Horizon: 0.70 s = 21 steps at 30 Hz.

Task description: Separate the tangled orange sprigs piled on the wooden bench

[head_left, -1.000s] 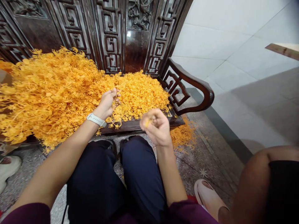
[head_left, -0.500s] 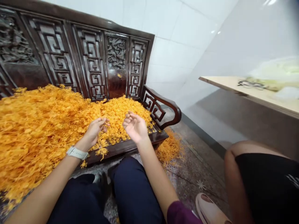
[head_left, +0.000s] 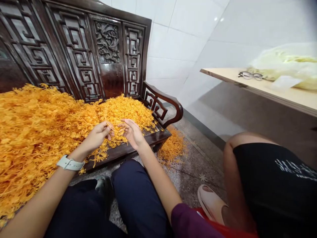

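My left hand [head_left: 100, 133], with a pale watch [head_left: 70, 163] on its wrist, is closed in a pinch on a thin orange sprig whose ends show at the fingertips. My right hand [head_left: 133, 133] faces it a short way to the right, palm inward, fingers apart and slightly curled. Its fingertips are close to the sprig; whether they touch it I cannot tell. Beneath both hands, a smaller heap of loose orange flower-like pieces [head_left: 128, 110] lies on the dark carved wooden bench [head_left: 112, 81]. A much larger heap of branched orange sprigs [head_left: 37, 129] spreads on the left.
A pile of thin orange stems [head_left: 172, 147] lies on the floor by the bench's armrest [head_left: 177, 110]. To the right, a wooden board [head_left: 224, 75] carries glasses [head_left: 250, 76] and a clear bag [head_left: 287, 62]. Another person's leg [head_left: 235, 165] is close on my right.
My right hand has moved toward my left hand, narrowing the gap between them. The left hand keeps its pinch. The view has shifted a little to the right.
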### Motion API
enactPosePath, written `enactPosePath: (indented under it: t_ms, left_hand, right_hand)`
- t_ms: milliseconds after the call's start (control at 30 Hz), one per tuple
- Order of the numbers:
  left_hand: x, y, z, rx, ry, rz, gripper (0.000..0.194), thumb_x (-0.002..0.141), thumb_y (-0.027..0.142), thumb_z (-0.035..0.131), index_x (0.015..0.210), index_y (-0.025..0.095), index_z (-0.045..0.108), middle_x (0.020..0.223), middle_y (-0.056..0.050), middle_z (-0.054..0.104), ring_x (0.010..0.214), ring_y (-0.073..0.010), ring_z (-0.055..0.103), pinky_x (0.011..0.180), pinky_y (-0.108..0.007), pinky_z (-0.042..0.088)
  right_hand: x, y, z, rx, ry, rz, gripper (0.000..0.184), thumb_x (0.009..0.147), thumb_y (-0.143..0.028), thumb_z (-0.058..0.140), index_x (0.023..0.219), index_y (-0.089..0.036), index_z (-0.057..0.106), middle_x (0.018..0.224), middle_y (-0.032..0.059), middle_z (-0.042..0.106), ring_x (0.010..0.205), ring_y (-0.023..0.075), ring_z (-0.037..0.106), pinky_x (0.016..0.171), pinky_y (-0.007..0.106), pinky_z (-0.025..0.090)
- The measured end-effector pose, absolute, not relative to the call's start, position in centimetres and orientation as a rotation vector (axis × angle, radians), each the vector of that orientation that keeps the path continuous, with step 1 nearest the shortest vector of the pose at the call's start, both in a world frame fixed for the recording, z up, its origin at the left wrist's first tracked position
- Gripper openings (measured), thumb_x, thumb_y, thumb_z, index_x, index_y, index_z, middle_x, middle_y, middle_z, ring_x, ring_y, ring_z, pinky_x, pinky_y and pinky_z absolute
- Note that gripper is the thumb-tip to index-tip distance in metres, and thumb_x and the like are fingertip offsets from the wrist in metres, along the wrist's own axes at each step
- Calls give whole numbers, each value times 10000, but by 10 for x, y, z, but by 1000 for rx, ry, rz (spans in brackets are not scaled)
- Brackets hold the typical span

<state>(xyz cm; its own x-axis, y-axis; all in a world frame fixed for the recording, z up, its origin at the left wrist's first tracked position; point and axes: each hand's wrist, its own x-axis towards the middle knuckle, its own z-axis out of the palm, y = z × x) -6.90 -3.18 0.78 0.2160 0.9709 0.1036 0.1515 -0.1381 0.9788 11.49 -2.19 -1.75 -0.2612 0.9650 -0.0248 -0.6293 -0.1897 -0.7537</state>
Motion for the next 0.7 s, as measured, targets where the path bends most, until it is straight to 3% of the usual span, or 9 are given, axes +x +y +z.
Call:
enactPosePath:
  t_ms: [133, 333, 433, 600, 700]
  left_hand:
    - [-62, -31, 9, 1434, 1186, 1146, 218, 823, 373, 693, 891, 176, 627, 680, -24, 617, 494, -119, 447, 484, -228, 339]
    - [-59, -28, 13, 1136, 1142, 1229, 183, 858, 330, 673, 900, 163, 612, 643, 6, 501, 488, -91, 356, 465, -196, 274]
    - [-58, -28, 18, 1061, 1060, 1216, 187, 811, 307, 702, 875, 161, 603, 662, 3, 495, 509, -89, 361, 477, -199, 286]
    - [-55, -33, 27, 1105, 1032, 1198, 356, 670, 229, 769, 1003, 156, 665, 696, 17, 484, 555, -94, 366, 513, -212, 285]
    - [-52, -34, 26, 1208, 1095, 1189, 456, 669, 249, 863, 1074, 180, 663, 740, 19, 505, 595, -106, 393, 550, -227, 291]
  right_hand:
    - [119, -22, -21, -636, -656, 1627, 347, 718, -315, 876, 855, -214, 574, 749, -55, 640, 630, 86, 570, 604, 204, 444]
    - [126, -25, -30, -670, -639, 1572, 481, 679, -216, 856, 1080, -243, 592, 713, -82, 622, 619, 97, 543, 629, 227, 446]
    - [126, -26, -32, -656, -613, 1653, 452, 664, -175, 807, 1058, -241, 596, 707, -79, 616, 605, 98, 531, 601, 225, 431]
    - [127, -25, -31, -650, -599, 1656, 281, 693, -184, 778, 935, -198, 636, 687, -57, 599, 603, 88, 518, 587, 210, 420]
    - [127, -26, -31, -677, -569, 1584, 266, 714, -228, 819, 858, -210, 596, 734, -44, 629, 639, 95, 545, 598, 217, 423]
